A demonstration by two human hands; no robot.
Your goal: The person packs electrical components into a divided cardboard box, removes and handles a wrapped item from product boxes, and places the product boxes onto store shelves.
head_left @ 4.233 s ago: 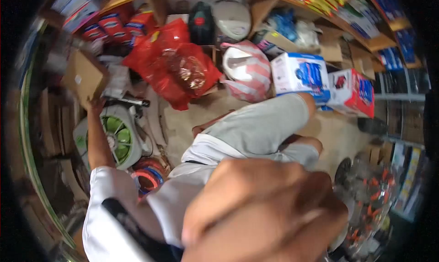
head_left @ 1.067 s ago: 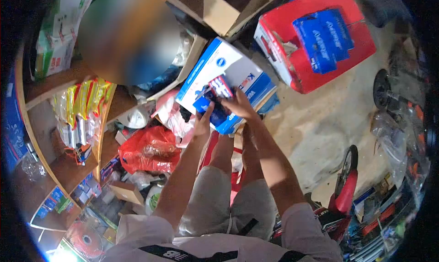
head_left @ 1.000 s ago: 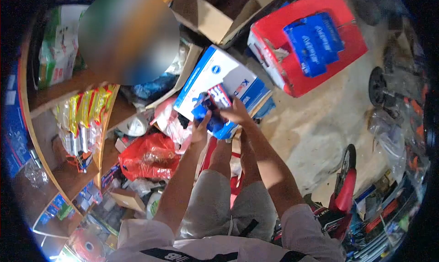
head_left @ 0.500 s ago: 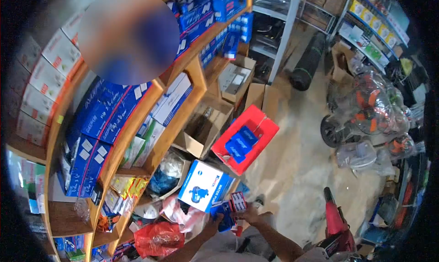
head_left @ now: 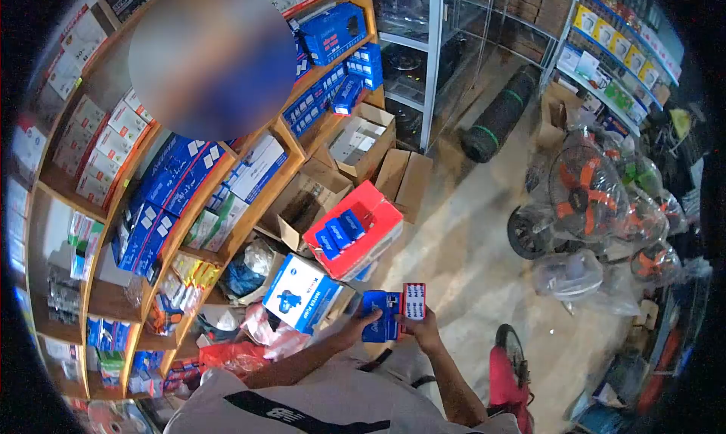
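Observation:
My left hand (head_left: pixel 358 329) is closed on a small blue box (head_left: pixel 380 317), with the thumb across its front. A small red-and-white box (head_left: pixel 414 301) with rows of dark print is gripped in my right hand (head_left: pixel 423 330). The two boxes are held upright side by side in front of my body, touching or nearly so. Just beyond them to the left is a white-and-blue water pump box (head_left: pixel 302 296). Behind that, several small blue boxes (head_left: pixel 338 235) lie on top of a large red box (head_left: pixel 364 252).
Wooden shelves (head_left: pixel 204 226) stocked with boxes curve along the left. Open cardboard cartons (head_left: pixel 361 143) stand behind the red box. A rolled dark mesh (head_left: pixel 499 116) lies on the floor. Plastic-wrapped fans (head_left: pixel 586 196) stand at right, and a red-covered wheeled thing (head_left: pixel 508 381) is near my right arm.
Both hands have come up and away from my body with their boxes, which are now seen more squarely. The camera view has shifted, bringing my shirt into sight.

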